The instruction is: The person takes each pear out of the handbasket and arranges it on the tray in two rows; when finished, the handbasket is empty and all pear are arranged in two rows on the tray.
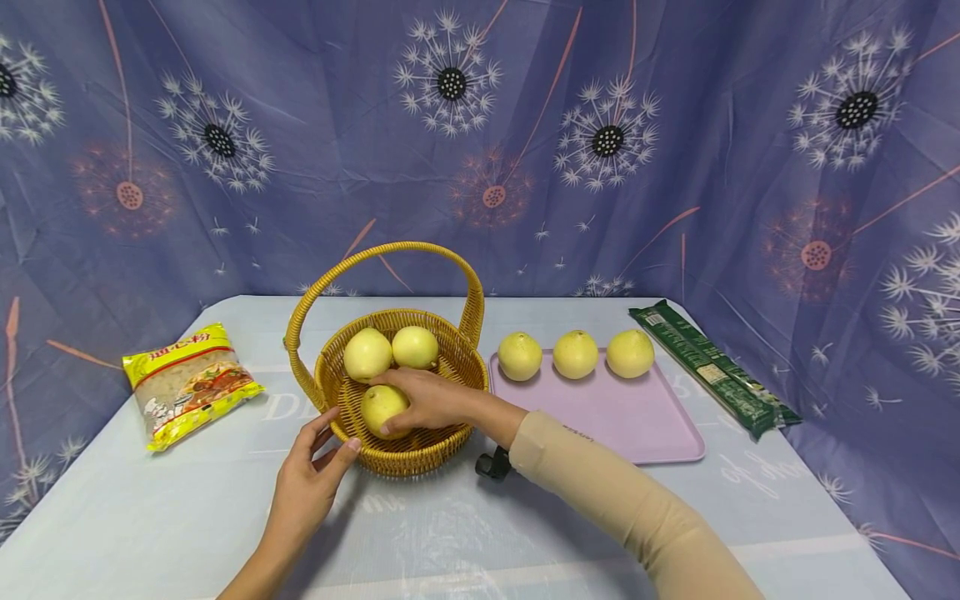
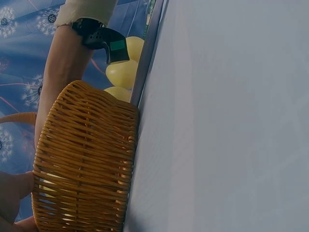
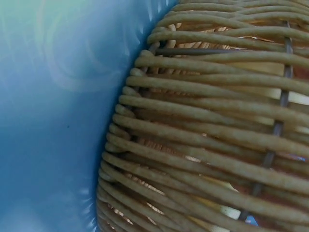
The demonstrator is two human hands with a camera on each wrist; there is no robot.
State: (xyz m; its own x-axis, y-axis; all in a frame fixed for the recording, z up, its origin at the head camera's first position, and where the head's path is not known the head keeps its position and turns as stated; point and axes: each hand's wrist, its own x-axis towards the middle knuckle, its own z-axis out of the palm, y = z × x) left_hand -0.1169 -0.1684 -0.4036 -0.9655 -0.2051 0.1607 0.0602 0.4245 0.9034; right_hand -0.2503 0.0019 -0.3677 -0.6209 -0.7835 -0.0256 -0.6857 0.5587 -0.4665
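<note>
A yellow wicker basket (image 1: pixel 405 461) with a tall arched handle stands left of centre on the table. Inside it, my right hand (image 1: pixel 427 398) grips a pale yellow-green pear (image 1: pixel 381 408) near the front wall, thumb on the near side and fingers over the far side. Behind this one lie a second pear (image 1: pixel 367 354) and a third pear (image 1: pixel 415 347). My left hand (image 1: pixel 309 475) holds the basket's front left rim with thumb and forefinger. In the left wrist view, that hand (image 2: pixel 14 198) is partly cut off beside the woven wall (image 2: pixel 87 154). Only weave fills the right wrist view's basket side (image 3: pixel 217 116).
Right of the basket lies a lilac tray (image 1: pixel 622 425) with a row of pears (image 1: pixel 575 355) along its back edge. A long green packet (image 1: pixel 712 367) rests at the far right, and a yellow-edged food bag (image 1: pixel 191 383) at the left. A patterned curtain (image 1: pixel 510 217) hangs behind.
</note>
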